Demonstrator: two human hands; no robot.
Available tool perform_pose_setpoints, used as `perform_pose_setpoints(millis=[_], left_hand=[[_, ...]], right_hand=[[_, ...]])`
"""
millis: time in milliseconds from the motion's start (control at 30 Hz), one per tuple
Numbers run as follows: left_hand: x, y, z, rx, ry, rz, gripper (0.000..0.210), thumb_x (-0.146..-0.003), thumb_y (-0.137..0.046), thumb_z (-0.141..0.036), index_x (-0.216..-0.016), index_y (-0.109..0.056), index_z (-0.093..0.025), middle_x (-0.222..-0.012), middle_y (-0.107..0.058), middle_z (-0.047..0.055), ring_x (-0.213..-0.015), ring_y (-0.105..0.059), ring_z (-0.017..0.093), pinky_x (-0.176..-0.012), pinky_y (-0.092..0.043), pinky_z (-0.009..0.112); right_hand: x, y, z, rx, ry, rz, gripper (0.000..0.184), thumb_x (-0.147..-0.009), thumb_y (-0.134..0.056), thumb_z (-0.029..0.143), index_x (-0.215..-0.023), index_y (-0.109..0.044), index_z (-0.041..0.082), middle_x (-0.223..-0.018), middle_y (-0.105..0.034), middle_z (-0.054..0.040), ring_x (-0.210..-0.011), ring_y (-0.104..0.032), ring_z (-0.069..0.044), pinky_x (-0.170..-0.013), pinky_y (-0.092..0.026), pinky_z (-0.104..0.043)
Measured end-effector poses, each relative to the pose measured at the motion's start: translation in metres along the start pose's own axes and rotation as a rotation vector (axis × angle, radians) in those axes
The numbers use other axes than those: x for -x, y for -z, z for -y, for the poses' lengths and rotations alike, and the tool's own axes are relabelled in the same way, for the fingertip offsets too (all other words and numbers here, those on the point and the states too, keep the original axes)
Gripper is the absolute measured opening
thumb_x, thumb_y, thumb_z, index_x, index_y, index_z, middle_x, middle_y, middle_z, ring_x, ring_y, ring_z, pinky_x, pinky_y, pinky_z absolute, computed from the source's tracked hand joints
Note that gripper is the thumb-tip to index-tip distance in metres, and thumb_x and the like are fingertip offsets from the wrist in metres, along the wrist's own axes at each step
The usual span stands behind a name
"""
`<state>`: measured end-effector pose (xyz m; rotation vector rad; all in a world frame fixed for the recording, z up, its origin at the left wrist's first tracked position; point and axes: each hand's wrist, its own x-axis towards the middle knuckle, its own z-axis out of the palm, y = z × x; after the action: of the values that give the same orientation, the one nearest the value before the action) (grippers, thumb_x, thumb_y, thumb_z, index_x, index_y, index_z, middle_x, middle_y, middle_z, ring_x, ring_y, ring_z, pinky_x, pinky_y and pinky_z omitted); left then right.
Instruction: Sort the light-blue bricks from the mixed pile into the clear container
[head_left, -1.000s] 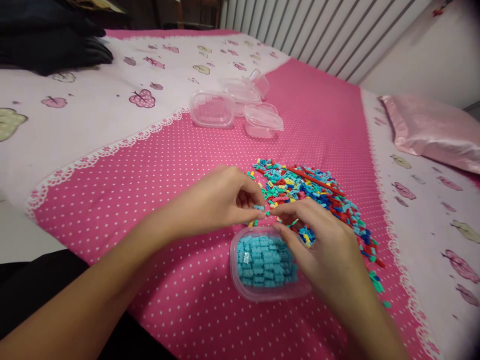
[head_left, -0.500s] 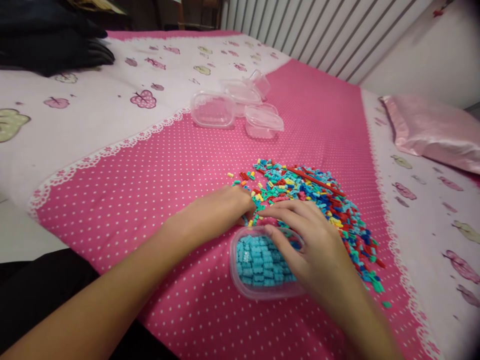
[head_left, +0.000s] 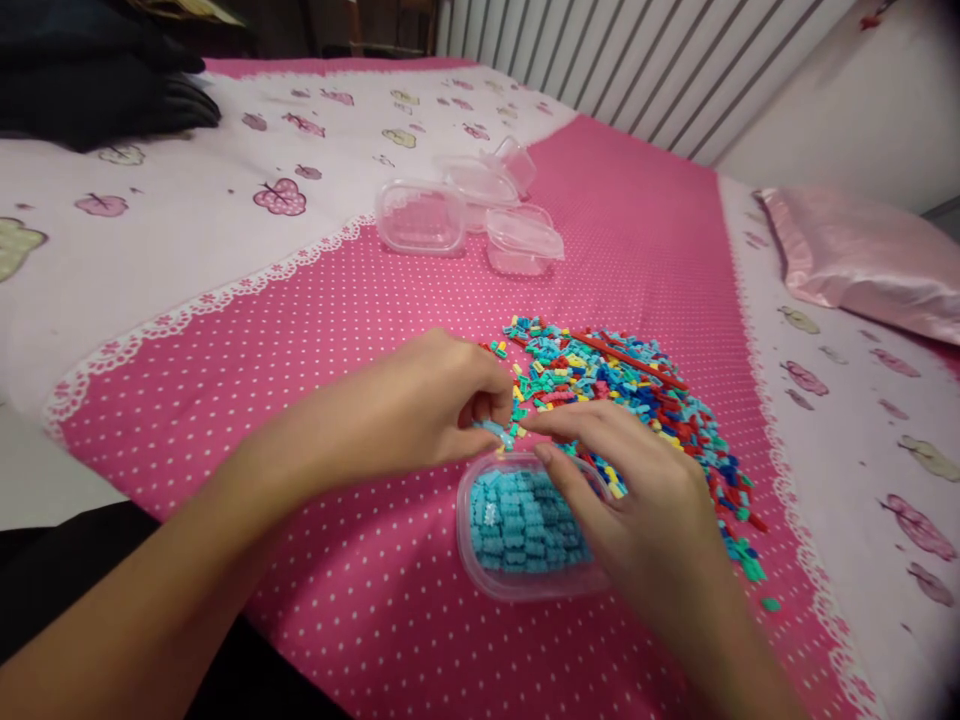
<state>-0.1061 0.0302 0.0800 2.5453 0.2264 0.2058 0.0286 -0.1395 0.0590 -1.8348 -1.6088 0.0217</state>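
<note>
My left hand (head_left: 450, 400) has its fingers curled and thumb drawn in, closed on a light blue building brick (head_left: 491, 430) beside the loose pile. Whether it holds more than one brick, I cannot tell. Over the right side of a clear plastic container (head_left: 480, 580) is my right hand (head_left: 622, 470), thumb and fingers apart, with nothing visible between them. Inside the container, light blue bricks (head_left: 517, 530) are packed in rows; my right hand hides part of its right end. Beyond both hands spreads a pile of small multicoloured bricks (head_left: 637, 375).
Several clear plastic containers (head_left: 424, 245) and lids stand farther back on the pink dotted bedsheet (head_left: 337, 320). Among the pile lies a long red strip (head_left: 630, 360). A pink pillow (head_left: 862, 260) rests at right, black fabric (head_left: 97, 90) at upper left, and a slatted panel (head_left: 600, 70) behind.
My left hand has lifted and turned, showing the light blue brick between thumb and fingers. My right hand has stayed nearly in place over the container.
</note>
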Motion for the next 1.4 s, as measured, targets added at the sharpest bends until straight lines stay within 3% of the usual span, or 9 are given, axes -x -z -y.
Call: perform_pose_setpoints(millis=[167,467,600,767,933,1200,1400], left_hand=[[0.002,-0.002,-0.017,-0.01,0.046,-0.024,0.01,-0.072,-0.072,-0.016,-0.064,-0.068,-0.019,-0.054,-0.057,-0.004,-0.05,-0.048,0.009,-0.048,-0.027,0.026],[0.001,-0.004,-0.015,0.076,0.018,-0.012,0.009,-0.071,-0.073,-0.012,-0.067,-0.073,-0.021,-0.054,-0.061,-0.006,-0.048,-0.05,0.007,-0.046,-0.029,0.023],[0.005,0.006,-0.014,0.165,0.024,-0.046,0.005,-0.076,-0.075,-0.015,-0.074,-0.076,-0.02,-0.057,-0.064,-0.006,-0.051,-0.055,0.006,-0.048,-0.035,0.02],[0.007,0.009,-0.011,0.143,0.022,-0.054,0.007,-0.076,-0.074,-0.014,-0.072,-0.075,-0.019,-0.057,-0.062,-0.007,-0.052,-0.054,0.006,-0.048,-0.032,0.02],[0.003,0.007,-0.01,0.102,0.039,-0.053,0.007,-0.075,-0.074,-0.013,-0.071,-0.074,-0.018,-0.056,-0.062,-0.005,-0.052,-0.053,0.007,-0.05,-0.03,0.022],[0.003,0.007,-0.008,0.085,0.06,-0.059,0.007,-0.074,-0.072,-0.012,-0.071,-0.073,-0.019,-0.056,-0.061,-0.006,-0.054,-0.055,0.008,-0.051,-0.031,0.022],[0.003,0.006,-0.007,0.06,0.047,-0.075,0.007,-0.074,-0.074,-0.013,-0.07,-0.073,-0.019,-0.056,-0.061,-0.006,-0.053,-0.053,0.008,-0.05,-0.03,0.022]], right_hand=[[0.002,0.002,0.005,-0.082,-0.08,0.022,0.014,-0.09,-0.066,0.012,-0.09,-0.073,0.024,-0.085,-0.078,0.0046,-0.076,-0.072,-0.013,-0.069,-0.053,-0.023],[0.004,0.008,0.007,-0.157,-0.191,0.119,0.015,-0.084,-0.069,0.01,-0.081,-0.07,0.025,-0.069,-0.069,0.0079,-0.059,-0.063,-0.009,-0.057,-0.048,-0.02],[0.008,0.013,0.01,-0.185,-0.135,0.273,0.023,-0.079,-0.068,0.002,-0.079,-0.068,0.025,-0.072,-0.071,0.0098,-0.064,-0.066,-0.008,-0.06,-0.047,-0.019],[0.012,0.013,0.015,-0.178,-0.061,0.45,0.029,-0.077,-0.063,-0.004,-0.072,-0.068,0.024,-0.074,-0.072,0.0077,-0.065,-0.065,-0.011,-0.061,-0.047,-0.022],[0.015,0.007,0.012,-0.119,-0.001,0.464,0.024,-0.081,-0.069,0.004,-0.074,-0.073,0.026,-0.082,-0.07,0.0019,-0.077,-0.063,-0.016,-0.064,-0.046,-0.027],[0.026,-0.006,0.007,0.016,0.072,0.421,0.022,-0.084,-0.069,0.006,-0.075,-0.074,0.026,-0.077,-0.062,0.0017,-0.077,-0.054,-0.017,-0.069,-0.036,-0.034],[0.023,-0.001,0.01,0.014,0.025,0.489,0.017,-0.081,-0.078,0.011,-0.076,-0.073,0.026,-0.083,-0.065,0.0015,-0.081,-0.055,-0.019,-0.067,-0.039,-0.032]])
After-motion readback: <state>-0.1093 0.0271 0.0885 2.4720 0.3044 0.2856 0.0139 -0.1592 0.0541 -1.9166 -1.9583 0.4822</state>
